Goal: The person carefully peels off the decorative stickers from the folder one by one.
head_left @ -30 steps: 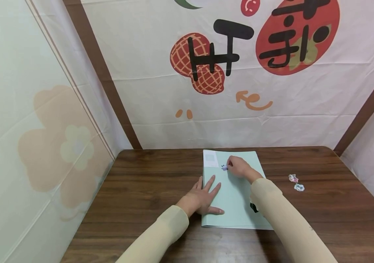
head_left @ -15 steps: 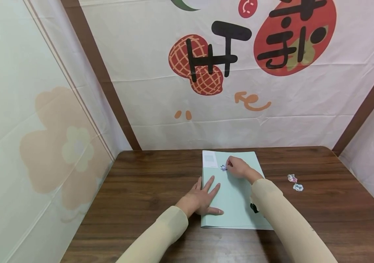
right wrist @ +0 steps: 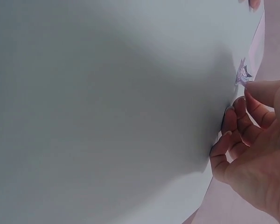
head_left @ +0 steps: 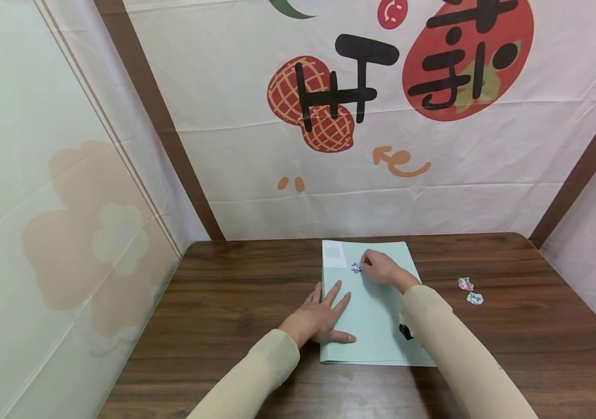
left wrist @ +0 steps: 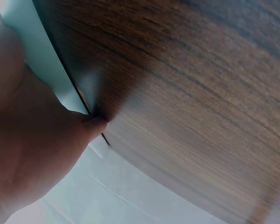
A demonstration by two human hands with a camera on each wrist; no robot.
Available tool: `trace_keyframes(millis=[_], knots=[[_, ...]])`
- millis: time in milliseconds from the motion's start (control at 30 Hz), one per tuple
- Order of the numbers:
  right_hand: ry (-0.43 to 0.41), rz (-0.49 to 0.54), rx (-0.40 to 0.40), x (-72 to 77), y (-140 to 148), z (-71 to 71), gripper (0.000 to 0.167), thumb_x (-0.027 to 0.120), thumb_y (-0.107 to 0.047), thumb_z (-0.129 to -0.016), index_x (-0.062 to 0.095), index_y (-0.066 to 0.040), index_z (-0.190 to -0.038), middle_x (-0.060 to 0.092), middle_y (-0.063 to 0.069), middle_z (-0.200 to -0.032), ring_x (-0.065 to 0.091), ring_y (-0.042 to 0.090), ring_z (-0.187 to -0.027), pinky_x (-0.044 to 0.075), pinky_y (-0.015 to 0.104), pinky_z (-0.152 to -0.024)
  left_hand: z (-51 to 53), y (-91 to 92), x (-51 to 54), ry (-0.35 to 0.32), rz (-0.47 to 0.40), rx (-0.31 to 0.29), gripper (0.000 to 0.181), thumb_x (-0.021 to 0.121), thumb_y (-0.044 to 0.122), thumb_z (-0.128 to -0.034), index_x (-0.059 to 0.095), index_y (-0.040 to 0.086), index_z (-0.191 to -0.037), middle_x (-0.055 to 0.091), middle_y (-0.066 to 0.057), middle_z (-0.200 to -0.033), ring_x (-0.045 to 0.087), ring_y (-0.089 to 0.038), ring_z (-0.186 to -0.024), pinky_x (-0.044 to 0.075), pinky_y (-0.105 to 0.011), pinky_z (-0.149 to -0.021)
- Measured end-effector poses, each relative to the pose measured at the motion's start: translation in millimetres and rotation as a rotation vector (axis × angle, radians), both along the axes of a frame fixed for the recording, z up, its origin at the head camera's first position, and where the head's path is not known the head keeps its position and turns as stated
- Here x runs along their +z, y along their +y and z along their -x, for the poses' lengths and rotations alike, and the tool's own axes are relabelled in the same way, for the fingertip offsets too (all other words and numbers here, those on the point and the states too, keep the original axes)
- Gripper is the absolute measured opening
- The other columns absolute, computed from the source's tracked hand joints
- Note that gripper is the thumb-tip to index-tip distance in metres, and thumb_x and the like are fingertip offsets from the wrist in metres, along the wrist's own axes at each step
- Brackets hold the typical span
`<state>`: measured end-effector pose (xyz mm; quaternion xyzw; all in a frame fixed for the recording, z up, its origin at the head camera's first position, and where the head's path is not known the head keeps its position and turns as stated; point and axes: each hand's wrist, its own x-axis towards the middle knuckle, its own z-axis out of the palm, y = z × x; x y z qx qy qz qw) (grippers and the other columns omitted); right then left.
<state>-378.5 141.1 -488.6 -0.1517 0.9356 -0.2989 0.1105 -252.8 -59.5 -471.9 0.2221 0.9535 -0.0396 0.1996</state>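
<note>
While the left hand (head_left: 324, 321) lies spread on the folder (head_left: 376, 323), little has shifted.
Near frame centre, the right hand (head_left: 379, 266) pinches a sticker (head_left: 355, 267); placing seems unfinished.

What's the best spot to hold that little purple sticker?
Probably its right edge: the purple sticker looks small and thin, so a fingertip pinch coming from the right, like the one the right hand has on it, should leave its left part uncovered.

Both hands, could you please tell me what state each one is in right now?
Left hand: open, spread on the folder.
Right hand: closed, pinching a small sticker.
</note>
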Motion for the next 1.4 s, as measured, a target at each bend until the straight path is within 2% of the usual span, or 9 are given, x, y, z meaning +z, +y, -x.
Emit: trace_keyframes(millis=[833,1400], knots=[[-0.062,0.100,0.020,4.3,8.6,3.2,0.012,0.050,-0.013,-0.106,0.057,-0.003,-0.107,0.058,0.010,-0.101,0.052,0.023,-0.093,0.044,0.037,-0.081,7.7,0.0,-0.3,-0.001,-0.009,0.005,0.097,0.046,0.082,-0.0902,0.011,0.032,-0.166,-0.007,0.000,-0.173,0.005,-0.047,-0.155,0.021,-0.048,-0.124],[-0.093,0.142,0.002,6.3,9.2,7.3,0.013,0.051,-0.014,-0.106,0.057,-0.003,-0.109,0.056,0.009,-0.103,0.051,0.023,-0.096,0.043,0.037,-0.083,13.7,-1.1,-2.6,0.007,-0.018,0.004,0.098,0.046,0.082,-0.0898,0.012,0.031,-0.166,-0.006,-0.001,-0.173,0.006,-0.048,-0.155,0.022,-0.048,-0.124]])
